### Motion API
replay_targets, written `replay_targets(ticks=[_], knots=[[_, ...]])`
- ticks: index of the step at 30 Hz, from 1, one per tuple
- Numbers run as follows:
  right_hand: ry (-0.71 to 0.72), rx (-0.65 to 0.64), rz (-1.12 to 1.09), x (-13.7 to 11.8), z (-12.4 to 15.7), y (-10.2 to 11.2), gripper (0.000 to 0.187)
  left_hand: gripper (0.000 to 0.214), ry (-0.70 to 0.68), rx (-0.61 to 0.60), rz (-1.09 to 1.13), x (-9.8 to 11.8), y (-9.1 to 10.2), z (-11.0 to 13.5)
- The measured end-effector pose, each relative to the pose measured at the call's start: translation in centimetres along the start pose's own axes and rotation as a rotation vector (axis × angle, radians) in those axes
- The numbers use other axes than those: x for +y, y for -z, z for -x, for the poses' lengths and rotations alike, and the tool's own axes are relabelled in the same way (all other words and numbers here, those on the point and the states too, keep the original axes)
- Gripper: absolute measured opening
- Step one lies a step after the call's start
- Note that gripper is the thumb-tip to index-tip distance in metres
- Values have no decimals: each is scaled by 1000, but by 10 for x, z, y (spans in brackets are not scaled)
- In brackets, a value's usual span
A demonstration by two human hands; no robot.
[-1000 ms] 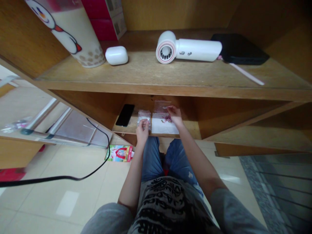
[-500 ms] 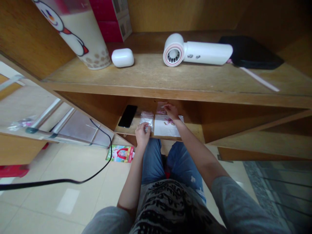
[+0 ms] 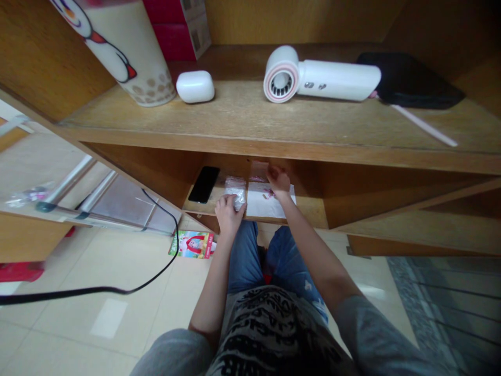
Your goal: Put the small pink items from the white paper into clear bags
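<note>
On a low wooden shelf [image 3: 305, 209] lies a white sheet of paper [image 3: 266, 204] with small pink bits on it. My left hand [image 3: 227, 213] is closed on a small clear plastic bag [image 3: 235, 186] at the shelf's front edge. My right hand [image 3: 278, 183] is curled over the paper's far end, its fingers pinched on another clear bag [image 3: 259, 172] with pink contents. A black phone [image 3: 204, 184] lies flat to the left of the bags.
The upper shelf [image 3: 242, 117] carries a white hair dryer [image 3: 321, 79], a white earbud case [image 3: 194, 86], a tall cartoon-printed cup [image 3: 125, 47], red boxes [image 3: 178, 26] and a black pouch [image 3: 410, 79]. A black cable [image 3: 117, 287] and a colourful packet [image 3: 191, 244] lie on the tiled floor.
My right hand has drawn back towards the far end of the paper and closed on the pink bag. My left hand stays on its bag. The camera has shifted slightly.
</note>
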State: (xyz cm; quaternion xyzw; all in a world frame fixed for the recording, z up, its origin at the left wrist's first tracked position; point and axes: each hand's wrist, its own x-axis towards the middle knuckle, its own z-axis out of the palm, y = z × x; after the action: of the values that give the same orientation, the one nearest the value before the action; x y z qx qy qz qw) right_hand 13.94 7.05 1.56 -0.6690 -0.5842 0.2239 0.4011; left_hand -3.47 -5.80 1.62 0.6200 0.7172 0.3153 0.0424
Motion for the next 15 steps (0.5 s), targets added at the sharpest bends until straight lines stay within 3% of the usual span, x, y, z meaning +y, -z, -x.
replay_targets(ticks=[7,15], knots=[[-85,140,-484,0,65,26,25,31,15,-37,-38,0,-5,4],[-94,192,-490,11,95,49,23,21,10,-37,-22,0,-4,4]])
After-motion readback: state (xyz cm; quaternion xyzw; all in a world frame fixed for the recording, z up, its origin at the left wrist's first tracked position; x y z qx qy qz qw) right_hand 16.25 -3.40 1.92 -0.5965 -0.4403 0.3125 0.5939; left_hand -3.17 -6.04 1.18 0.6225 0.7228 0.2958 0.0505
